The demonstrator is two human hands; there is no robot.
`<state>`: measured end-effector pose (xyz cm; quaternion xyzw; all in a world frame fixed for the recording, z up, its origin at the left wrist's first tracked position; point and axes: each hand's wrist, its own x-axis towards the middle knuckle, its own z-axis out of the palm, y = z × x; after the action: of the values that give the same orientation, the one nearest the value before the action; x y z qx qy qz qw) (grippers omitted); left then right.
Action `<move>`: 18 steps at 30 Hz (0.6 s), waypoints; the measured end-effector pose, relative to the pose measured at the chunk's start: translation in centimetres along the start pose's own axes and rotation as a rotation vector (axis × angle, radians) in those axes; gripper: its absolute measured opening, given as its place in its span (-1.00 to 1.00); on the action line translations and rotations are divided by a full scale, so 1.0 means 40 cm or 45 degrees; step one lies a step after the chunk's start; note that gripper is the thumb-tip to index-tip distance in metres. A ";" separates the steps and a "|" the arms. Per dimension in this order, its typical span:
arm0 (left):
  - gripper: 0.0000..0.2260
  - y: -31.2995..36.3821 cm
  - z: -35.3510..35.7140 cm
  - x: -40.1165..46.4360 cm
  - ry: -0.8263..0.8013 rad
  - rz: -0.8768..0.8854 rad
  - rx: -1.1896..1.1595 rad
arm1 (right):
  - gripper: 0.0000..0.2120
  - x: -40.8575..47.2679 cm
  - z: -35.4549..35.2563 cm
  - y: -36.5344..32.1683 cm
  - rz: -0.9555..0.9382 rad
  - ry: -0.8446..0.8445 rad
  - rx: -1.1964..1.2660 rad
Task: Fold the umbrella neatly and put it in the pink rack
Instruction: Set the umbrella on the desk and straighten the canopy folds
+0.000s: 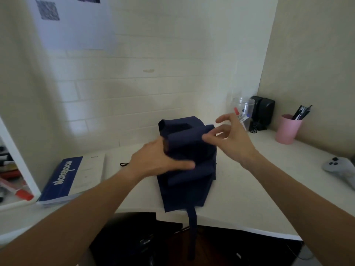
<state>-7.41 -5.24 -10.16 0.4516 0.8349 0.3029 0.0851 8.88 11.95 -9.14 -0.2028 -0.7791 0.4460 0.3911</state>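
A navy blue umbrella (189,181) lies collapsed on the white desk (249,189), its cloth in loose pleats and its strap hanging over the front edge. My left hand (159,160) grips the umbrella's left side, thumb pressed across the cloth. My right hand (230,139) hovers at the upper right of the umbrella with fingers spread, fingertips touching one raised pleat. A pink cup (287,129) with pens stands at the far right by the wall. No other pink holder is in view.
A blue notebook (65,179) lies on the desk's left. A clear jar (243,110) and black speakers (263,112) stand in the back corner. A grey game controller (340,167) rests at the right edge. A white shelf unit with markers is far left.
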 end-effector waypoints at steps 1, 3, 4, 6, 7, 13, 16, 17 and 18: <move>-0.23 -0.017 0.019 -0.010 0.005 -0.041 0.194 | -0.51 -0.012 -0.011 0.008 -0.144 -0.136 -0.146; -0.37 -0.046 0.055 -0.019 0.050 -0.059 0.321 | -0.49 -0.033 -0.014 0.031 -0.380 -0.486 -0.718; -0.46 -0.059 0.066 -0.018 0.054 -0.040 0.239 | -0.54 -0.036 -0.004 0.048 -0.471 -0.605 -1.021; -0.53 -0.074 0.077 -0.016 -0.015 0.034 0.002 | -0.74 -0.016 0.014 0.068 -0.603 -0.553 -1.254; -0.49 -0.081 0.077 -0.014 0.009 0.080 -0.011 | -0.84 0.003 0.023 0.064 -0.621 -0.436 -1.185; -0.07 -0.127 0.123 -0.048 0.463 0.225 0.202 | -0.92 0.116 0.032 -0.004 -0.133 0.114 -0.419; -0.18 -0.151 0.135 -0.069 0.489 0.574 0.413 | -0.88 0.150 0.030 -0.022 -0.013 0.173 -0.291; -0.26 -0.160 0.136 -0.065 0.369 0.664 0.413 | -0.86 0.156 0.026 -0.030 0.006 0.184 -0.268; -0.33 -0.166 0.132 -0.064 0.240 0.728 0.433 | -0.83 0.156 0.024 -0.039 0.012 0.184 -0.256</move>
<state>-8.39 -7.73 -18.61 0.6452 0.7171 0.2116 -0.1571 4.36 14.80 -5.41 -0.2763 -0.7887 0.3517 0.4218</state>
